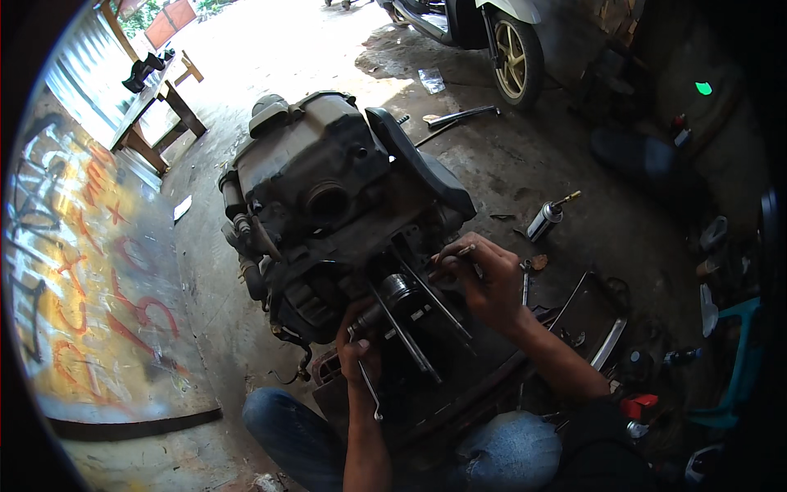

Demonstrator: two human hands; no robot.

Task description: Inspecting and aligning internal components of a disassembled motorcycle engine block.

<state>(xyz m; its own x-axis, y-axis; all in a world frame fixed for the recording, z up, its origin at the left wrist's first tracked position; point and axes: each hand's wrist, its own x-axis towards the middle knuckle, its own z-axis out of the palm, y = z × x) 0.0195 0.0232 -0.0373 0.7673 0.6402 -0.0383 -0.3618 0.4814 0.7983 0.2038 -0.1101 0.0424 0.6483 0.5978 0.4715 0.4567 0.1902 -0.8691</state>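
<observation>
Wrench (370,388) sits clamped in the left hand (354,354), a rod (466,250) in the right hand (485,277); the can (544,222) hides its contents.

Dark grey engine (287,152), silvery piston (401,289), blue jeans (516,451), gold-spoked wheel (512,57)

Harsh daylight from the far side, concrete floor (287,49) bleached white there, glare on the corrugated metal sheets (86,70) at far left, engine (299,152) in dim shade, right side murky, edges fisheye-bent, corners black
</observation>
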